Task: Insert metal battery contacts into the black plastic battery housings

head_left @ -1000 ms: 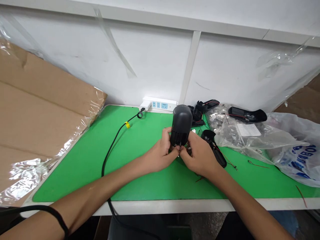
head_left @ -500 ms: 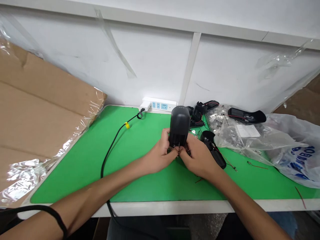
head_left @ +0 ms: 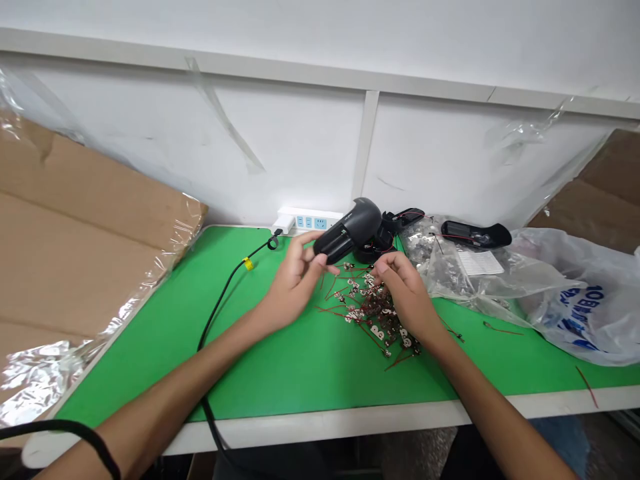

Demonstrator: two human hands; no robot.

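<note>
My left hand (head_left: 300, 277) grips the lower end of a black plastic housing (head_left: 357, 223) between thumb and fingers. The housing is tilted, its rounded head up to the right, and long open slots like a battery compartment face me. My right hand (head_left: 405, 283) is apart from it, to the lower right, thumb and fingers closed together. Whatever the fingertips may hold is hidden or too small to make out. Beneath and beside this hand spreads a pile of small metal contact plates with red wires (head_left: 377, 310). More black plastic shells (head_left: 385, 240) lie behind the held one.
A white power strip (head_left: 305, 220) with a plugged-in black cable (head_left: 220, 307) stands by the wall. Clear bags of small parts (head_left: 450, 270) lie at the right, one black shell (head_left: 475, 235) on top. Cardboard (head_left: 90, 240) leans at the left. Loose wires lie on the green mat (head_left: 280, 373).
My hands have come apart. My left hand has tipped the housing from upright to slanting, and my right hand has let go of it and sits over the contact pile, now exposed.
</note>
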